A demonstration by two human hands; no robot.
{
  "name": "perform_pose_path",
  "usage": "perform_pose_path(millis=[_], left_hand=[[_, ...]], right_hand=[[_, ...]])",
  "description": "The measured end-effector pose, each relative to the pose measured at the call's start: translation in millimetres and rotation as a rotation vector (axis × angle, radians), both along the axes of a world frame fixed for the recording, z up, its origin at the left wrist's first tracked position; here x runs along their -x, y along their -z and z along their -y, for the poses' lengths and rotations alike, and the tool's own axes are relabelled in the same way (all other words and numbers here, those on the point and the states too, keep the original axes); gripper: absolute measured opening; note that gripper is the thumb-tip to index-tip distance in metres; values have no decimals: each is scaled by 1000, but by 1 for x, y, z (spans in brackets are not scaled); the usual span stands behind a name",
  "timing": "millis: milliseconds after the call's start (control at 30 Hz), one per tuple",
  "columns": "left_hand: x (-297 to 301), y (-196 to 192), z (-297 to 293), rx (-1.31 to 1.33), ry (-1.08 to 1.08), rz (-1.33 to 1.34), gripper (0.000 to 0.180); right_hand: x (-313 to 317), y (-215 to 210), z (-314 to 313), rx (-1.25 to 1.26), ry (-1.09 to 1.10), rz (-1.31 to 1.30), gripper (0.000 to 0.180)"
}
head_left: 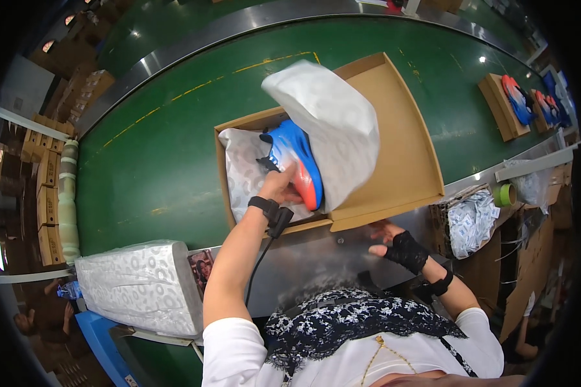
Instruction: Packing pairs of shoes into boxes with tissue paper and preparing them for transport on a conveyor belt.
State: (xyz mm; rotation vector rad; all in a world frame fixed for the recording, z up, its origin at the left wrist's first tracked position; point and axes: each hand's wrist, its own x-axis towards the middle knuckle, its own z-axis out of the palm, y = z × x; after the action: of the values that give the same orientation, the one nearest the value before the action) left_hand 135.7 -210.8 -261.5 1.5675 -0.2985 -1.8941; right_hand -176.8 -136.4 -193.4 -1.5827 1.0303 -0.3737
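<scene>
A wide green belt runs across the work place, and an open brown shoe box sits on it, close to the person. The flat lid part of the box lies open to the right side. White wrapping paper lines the box, and one big sheet of it stands up and curls over the top. Inside the box, on the paper, lies a blue shoe with an orange sole. The shoe rests on its side, and its long way runs from up near the far wall of the box down toward the person. The left hand is right at the near end of the shoe, and its fingers are closed around it. So the shoe lies just ahead of this hand, pointing away from it. The right hand is lower down, at the metal edge just below the box lid. Its fingers are spread loose and it grips nothing. It is farther from the shoe than the left hand is.
</scene>
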Motion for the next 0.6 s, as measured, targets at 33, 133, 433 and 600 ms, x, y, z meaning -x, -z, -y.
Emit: perform_pose_path(millis=[33, 133, 433, 600], left_hand=[[7, 3, 1, -3, 6, -7, 49], [18, 6, -9, 91, 76, -67, 52], [66, -105, -33, 513, -520, -380, 52], [114, -105, -34, 1016, -473, 159, 16]], right_hand=[[-1, 16, -1, -201, 242, 208, 46], [-29, 22, 21, -235, 437, 303, 44], [-75, 19, 16, 589, 327, 29, 29], [-87, 24, 17, 689, 261, -5, 50]])
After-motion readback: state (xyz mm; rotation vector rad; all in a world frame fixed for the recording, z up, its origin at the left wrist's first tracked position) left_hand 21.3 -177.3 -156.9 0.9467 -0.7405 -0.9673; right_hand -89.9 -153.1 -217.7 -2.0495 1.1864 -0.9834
